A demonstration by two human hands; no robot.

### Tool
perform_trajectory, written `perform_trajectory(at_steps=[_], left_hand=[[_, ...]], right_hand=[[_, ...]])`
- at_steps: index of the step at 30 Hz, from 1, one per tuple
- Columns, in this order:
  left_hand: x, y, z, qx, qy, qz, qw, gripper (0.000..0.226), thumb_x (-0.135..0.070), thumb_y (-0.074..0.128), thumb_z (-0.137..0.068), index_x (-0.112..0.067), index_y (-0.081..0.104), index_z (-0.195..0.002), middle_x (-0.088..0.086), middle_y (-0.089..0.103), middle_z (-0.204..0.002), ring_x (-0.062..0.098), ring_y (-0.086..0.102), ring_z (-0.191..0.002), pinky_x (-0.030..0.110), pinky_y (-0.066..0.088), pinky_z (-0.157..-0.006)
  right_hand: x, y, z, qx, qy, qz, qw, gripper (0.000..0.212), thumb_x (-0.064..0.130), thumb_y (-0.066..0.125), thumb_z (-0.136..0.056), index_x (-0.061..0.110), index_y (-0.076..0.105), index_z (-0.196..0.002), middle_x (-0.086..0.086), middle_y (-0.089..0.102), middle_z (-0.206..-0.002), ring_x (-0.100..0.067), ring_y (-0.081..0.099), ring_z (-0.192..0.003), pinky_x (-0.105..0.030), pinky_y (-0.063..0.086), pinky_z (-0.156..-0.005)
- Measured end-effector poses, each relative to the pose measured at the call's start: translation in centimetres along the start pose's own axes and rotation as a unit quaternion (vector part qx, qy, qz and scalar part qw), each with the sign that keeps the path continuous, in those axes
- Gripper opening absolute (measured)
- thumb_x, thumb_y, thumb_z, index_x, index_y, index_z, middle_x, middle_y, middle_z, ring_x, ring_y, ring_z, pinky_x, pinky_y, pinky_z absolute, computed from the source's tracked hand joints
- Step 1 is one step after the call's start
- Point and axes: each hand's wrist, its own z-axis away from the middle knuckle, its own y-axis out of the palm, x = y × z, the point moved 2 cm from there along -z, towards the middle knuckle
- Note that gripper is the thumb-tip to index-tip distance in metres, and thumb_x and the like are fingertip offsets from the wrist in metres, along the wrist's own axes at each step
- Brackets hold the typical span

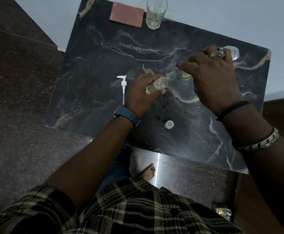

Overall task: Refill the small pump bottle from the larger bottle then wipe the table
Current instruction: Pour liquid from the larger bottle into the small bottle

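pour under way | left hand (141,92) fingers curled round small bottle (156,83), neck pointing right and up | right hand (212,76) gripping tipped big bottle (183,74), mouth at that neck | pump (123,85) just left of left fingers, cap (169,124) nearer me

You have a tall drinking glass (156,13) standing upright at the far edge of the worktop, with a little pale liquid at its bottom. Just beside it, to the left, lies a flat reddish-brown square pad (126,14). Below you, a bare foot (148,172) rests on the glossy dark floor (19,98). A small printed box (223,212) sits low at the right.
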Motion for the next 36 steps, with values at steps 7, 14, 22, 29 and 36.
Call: perform_trajectory(at_steps=[7,14,22,29,36], left_hand=[[0.2,-0.1,-0.1,0.004,-0.006,0.002,1.000,0.048,-0.046,0.083,-0.079,-0.039,0.073,-0.126,-0.008,0.069,-0.114,-0.006,0.058,-0.106,0.022,0.051,-0.089],[0.2,-0.2,0.0,-0.002,-0.007,0.001,1.000,0.047,-0.045,0.084,-0.080,-0.040,0.074,-0.125,-0.008,0.069,-0.112,-0.012,0.056,-0.103,0.019,0.049,-0.087],[0.1,-0.3,0.1,-0.002,-0.010,0.006,1.000,0.048,-0.043,0.086,-0.080,-0.037,0.074,-0.126,-0.008,0.068,-0.114,-0.010,0.058,-0.103,0.019,0.050,-0.088],[-0.1,-0.2,0.1,-0.001,-0.013,0.006,1.000,0.048,-0.045,0.084,-0.080,-0.040,0.073,-0.126,-0.008,0.069,-0.115,-0.006,0.058,-0.106,0.023,0.052,-0.089],[-0.4,-0.3,0.3,-0.007,-0.012,0.020,1.000,0.049,-0.043,0.085,-0.079,-0.043,0.070,-0.126,-0.015,0.066,-0.110,-0.003,0.061,-0.105,0.020,0.051,-0.089]], right_hand=[[0.0,0.0,-0.3,0.003,-0.009,0.006,1.000,0.056,-0.002,0.053,-0.098,0.033,0.062,-0.141,-0.003,0.068,-0.125,-0.036,0.050,-0.127,-0.049,0.031,-0.103],[0.1,-0.3,-0.6,0.012,-0.015,0.013,1.000,0.054,0.000,0.049,-0.101,0.032,0.061,-0.143,-0.004,0.069,-0.125,-0.037,0.049,-0.127,-0.049,0.031,-0.103],[0.2,-0.4,-0.8,0.013,-0.024,0.017,0.999,0.052,0.003,0.047,-0.101,0.032,0.063,-0.141,-0.004,0.069,-0.122,-0.037,0.049,-0.128,-0.050,0.030,-0.105],[0.3,-0.6,-1.0,0.009,-0.033,0.028,0.999,0.049,0.006,0.045,-0.102,0.031,0.064,-0.139,-0.005,0.069,-0.118,-0.038,0.050,-0.126,-0.048,0.027,-0.104],[0.5,-1.1,-1.2,0.012,-0.046,0.036,0.998,0.049,0.006,0.045,-0.100,0.030,0.066,-0.137,-0.006,0.069,-0.114,-0.038,0.049,-0.127,-0.049,0.026,-0.104]])
